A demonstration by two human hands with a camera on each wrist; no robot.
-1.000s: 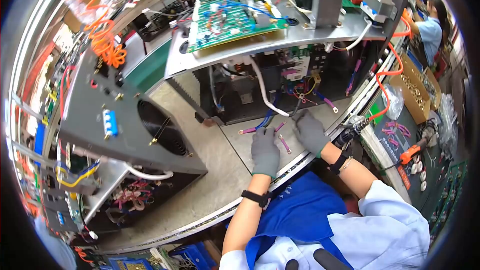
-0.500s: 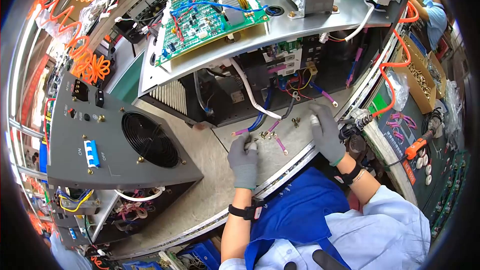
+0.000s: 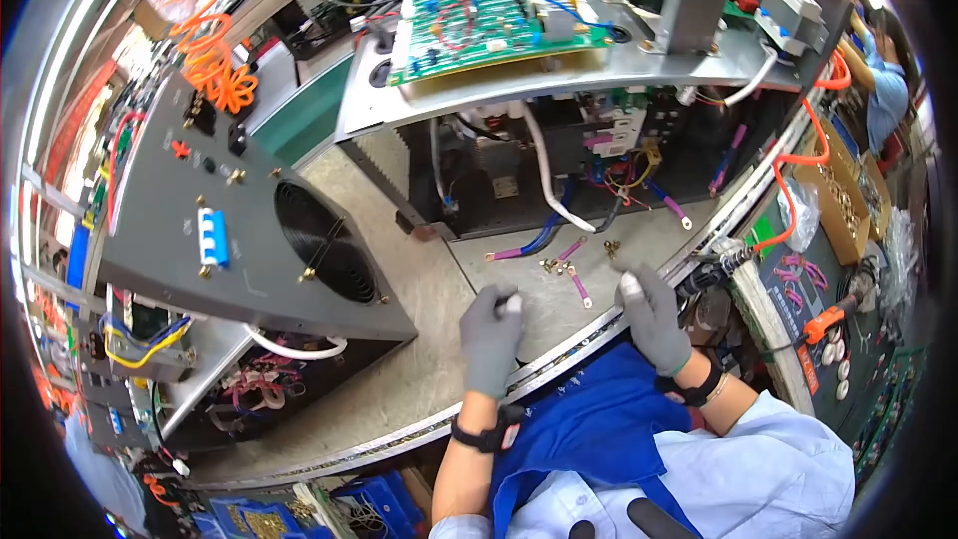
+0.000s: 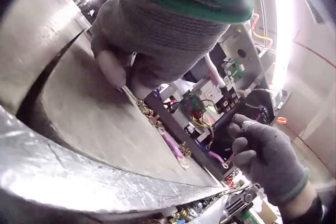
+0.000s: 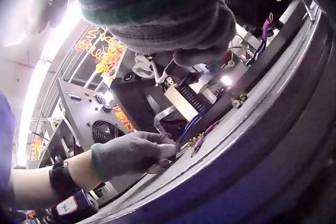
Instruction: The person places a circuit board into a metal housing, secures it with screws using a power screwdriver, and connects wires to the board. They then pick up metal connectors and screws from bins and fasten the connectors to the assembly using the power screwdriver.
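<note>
My gloved left hand hovers over the near part of the metal bench, fingers loosely bent; nothing shows in its grasp. The right hand, in a matching grey glove, is near the bench's front rail with relaxed, bent fingers and nothing visible between them. Beyond and between the hands lie small brass-coloured screws and a second little group of screws. Beside them is a short purple-sleeved cable with ring lugs. A blue cable with a purple sleeve comes out of the open chassis.
A grey panel with a round fan stands at left. The chassis carries a green circuit board on top. To the right are a power screwdriver, an orange coiled hose, an orange-handled tool and a cardboard box of fasteners.
Both hands were down by the cable ends, then drew back toward the body. Small screws, hidden by the hands at first, now show on the bench. The head view has also shifted.
</note>
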